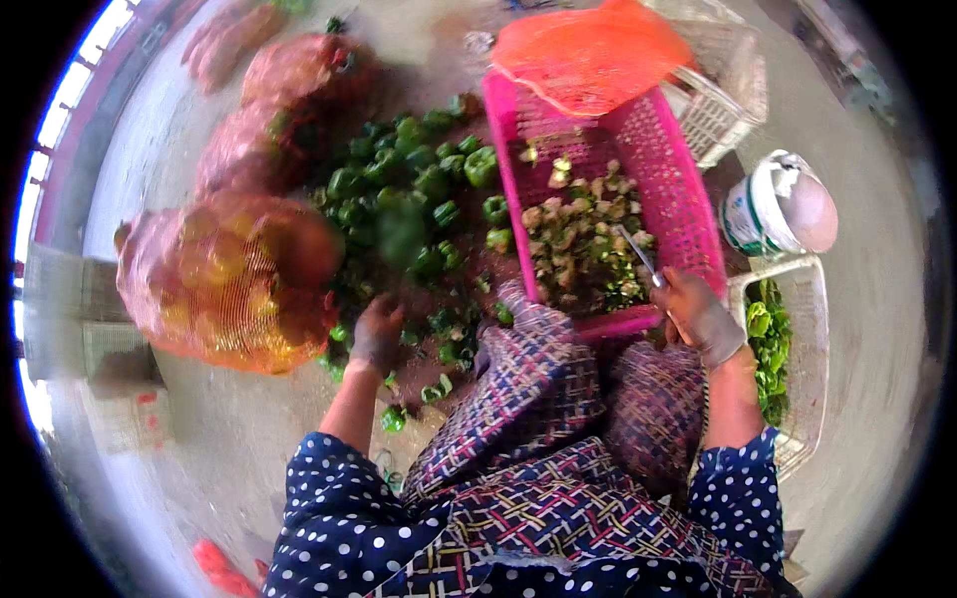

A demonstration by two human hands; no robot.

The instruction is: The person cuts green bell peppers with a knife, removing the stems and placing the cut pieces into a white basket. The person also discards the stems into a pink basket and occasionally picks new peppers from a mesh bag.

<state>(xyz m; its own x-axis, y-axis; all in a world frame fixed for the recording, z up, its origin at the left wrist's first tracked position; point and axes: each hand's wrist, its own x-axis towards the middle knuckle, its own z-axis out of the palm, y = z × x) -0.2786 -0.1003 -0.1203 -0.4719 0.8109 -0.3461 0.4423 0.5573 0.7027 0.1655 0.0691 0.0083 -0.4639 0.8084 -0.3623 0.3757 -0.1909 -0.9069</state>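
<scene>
My right hand (698, 317), in a thin greyish glove, is closed around a small knife (643, 257). The slim metal blade points up and left over the near right part of a pink plastic crate (710, 249). Inside that crate lies a heap of pale-tipped green cut pieces (583, 224), which look like pepper cores. My left hand (379, 334), also gloved, is low at the near left edge of a pile of green bell peppers (429, 179). Its fingers are smeared, and whether they hold anything is unclear. A blurred green patch (401, 234) shows above the pile.
Full net sacks (229, 279) stand left of the peppers. Orange netting (593, 55) drapes over the pink crate's far end. A white crate (733, 110), a white bucket (763, 209) and another white crate (819, 349) with green produce stand at the right. Pepper scraps (394, 419) lie on the floor.
</scene>
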